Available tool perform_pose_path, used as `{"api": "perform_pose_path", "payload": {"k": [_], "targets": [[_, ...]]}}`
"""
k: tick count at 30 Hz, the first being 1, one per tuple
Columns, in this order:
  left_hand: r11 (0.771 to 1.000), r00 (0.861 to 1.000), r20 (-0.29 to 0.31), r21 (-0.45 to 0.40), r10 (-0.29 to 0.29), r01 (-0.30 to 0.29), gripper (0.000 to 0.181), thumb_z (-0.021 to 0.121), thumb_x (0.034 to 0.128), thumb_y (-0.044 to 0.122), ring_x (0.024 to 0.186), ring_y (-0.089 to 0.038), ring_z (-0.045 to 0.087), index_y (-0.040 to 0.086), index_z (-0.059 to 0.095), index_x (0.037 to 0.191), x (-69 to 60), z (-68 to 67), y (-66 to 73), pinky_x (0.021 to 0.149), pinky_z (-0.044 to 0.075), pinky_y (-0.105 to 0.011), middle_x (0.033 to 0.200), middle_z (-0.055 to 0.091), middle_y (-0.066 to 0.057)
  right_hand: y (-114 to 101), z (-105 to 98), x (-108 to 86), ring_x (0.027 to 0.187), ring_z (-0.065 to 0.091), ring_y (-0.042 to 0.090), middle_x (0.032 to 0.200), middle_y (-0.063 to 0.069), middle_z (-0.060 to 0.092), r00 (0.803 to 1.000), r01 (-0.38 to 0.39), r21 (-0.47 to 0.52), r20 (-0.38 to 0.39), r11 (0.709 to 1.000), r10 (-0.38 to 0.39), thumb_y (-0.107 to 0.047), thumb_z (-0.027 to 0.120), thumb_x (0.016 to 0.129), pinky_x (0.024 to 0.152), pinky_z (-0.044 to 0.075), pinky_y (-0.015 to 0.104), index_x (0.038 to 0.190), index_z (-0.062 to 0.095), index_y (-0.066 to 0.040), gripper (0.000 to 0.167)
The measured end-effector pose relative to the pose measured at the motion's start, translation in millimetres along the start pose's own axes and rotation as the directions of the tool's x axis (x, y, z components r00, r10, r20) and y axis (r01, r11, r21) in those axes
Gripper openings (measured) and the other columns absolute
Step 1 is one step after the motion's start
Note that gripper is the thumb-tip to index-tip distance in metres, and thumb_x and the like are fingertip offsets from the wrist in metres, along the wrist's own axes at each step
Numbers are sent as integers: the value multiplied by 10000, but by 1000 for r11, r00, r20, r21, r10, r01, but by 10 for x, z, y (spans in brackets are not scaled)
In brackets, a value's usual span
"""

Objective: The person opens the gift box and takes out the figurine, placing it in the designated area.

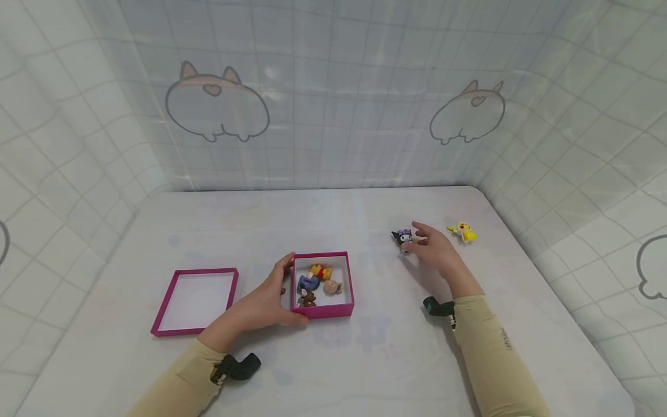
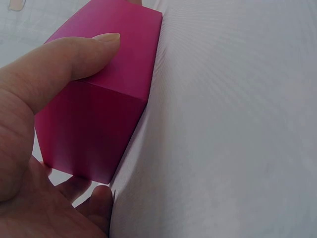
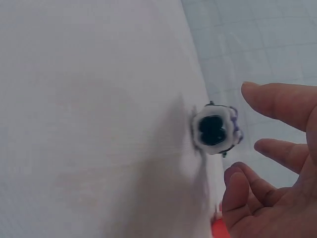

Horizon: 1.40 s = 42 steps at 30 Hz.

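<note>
My left hand (image 1: pixel 264 302) grips the left side of a magenta open box (image 1: pixel 325 311); in the left wrist view the thumb of that hand (image 2: pixel 54 74) presses on one side of the box (image 2: pixel 106 124) and fingers lie behind its corner. Several small figures lie inside, among them a yellow and red bear (image 1: pixel 321 271) and a blue figure (image 1: pixel 308 283). My right hand (image 1: pixel 438 253) is beside a small black and white figure (image 1: pixel 403 237), fingers spread around it. The right wrist view shows a gap between that figure (image 3: pixel 213 130) and the fingers of the right hand (image 3: pixel 277 163).
A magenta-rimmed lid (image 1: pixel 233 289) lies at the left of the table. To the right of my right hand lies a yellow figure (image 1: pixel 465 233). A white curtain with a grid pattern (image 1: pixel 344 116) hangs behind the table.
</note>
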<state>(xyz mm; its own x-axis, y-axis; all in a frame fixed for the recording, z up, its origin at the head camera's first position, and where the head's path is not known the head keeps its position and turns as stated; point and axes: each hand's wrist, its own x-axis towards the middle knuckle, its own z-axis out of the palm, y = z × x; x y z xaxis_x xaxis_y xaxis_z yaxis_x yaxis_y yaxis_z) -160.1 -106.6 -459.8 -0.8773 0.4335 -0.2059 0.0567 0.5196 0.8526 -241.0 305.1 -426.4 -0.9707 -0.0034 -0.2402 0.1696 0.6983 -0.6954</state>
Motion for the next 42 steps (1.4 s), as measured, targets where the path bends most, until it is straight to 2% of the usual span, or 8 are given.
{"api": "perform_pose_path", "payload": {"k": [6,12,20,26,33,42], "targets": [[1000,1000,10,-3,15,-14,1348,937,617,422,1408,-316,321,332,-28,1553,-6,11,9,1058,405,-502,1617,95,-27,-84,-49,-51,1330,393,338,1507,122,393,1000,11,38,-30,999,-10,-370,724,902,1027,410,574,1550,339,-248,764],[1000,1000,5,7,6,-7,1342,934,621,432,1397,-317,341,350,-30,1551,-8,4,5,1052,416,-495,1621,86,-11,-197,-78,-108,1320,413,312,1494,107,421,994,72,33,-85,997,-69,-390,743,884,1002,444,554,1524,387,-281,741],[1000,1000,12,-2,23,-23,1337,930,628,433,1406,-325,321,344,-34,1552,-7,-15,5,1064,400,-501,1625,64,-14,-421,-38,-253,1238,498,271,1418,77,503,983,156,16,-105,988,-153,-369,756,882,931,507,487,1497,432,-290,700],[1000,1000,11,-7,25,-25,1337,934,623,420,1406,-305,324,347,-26,1551,-3,-7,4,1057,411,-494,1619,82,1,-538,18,-345,1123,559,224,1334,55,555,976,205,34,-85,978,-201,-389,750,883,861,534,428,1464,472,-297,650],[1000,1000,3,4,12,-12,1341,938,614,422,1371,-317,373,367,-22,1548,35,-23,12,1037,437,-490,1615,94,19,-651,113,-403,1041,586,194,1202,-1,603,945,320,8,-68,947,-319,-353,750,890,830,540,396,1423,525,-267,585],[1000,1000,20,-14,-3,3,1336,935,626,414,1381,-337,359,354,-29,1550,10,-5,2,1048,423,-493,1619,78,6,-745,292,-490,1047,605,155,1156,-26,638,932,362,-5,-10,932,-362,-328,767,874,867,521,380,1385,564,-244,556]]}}
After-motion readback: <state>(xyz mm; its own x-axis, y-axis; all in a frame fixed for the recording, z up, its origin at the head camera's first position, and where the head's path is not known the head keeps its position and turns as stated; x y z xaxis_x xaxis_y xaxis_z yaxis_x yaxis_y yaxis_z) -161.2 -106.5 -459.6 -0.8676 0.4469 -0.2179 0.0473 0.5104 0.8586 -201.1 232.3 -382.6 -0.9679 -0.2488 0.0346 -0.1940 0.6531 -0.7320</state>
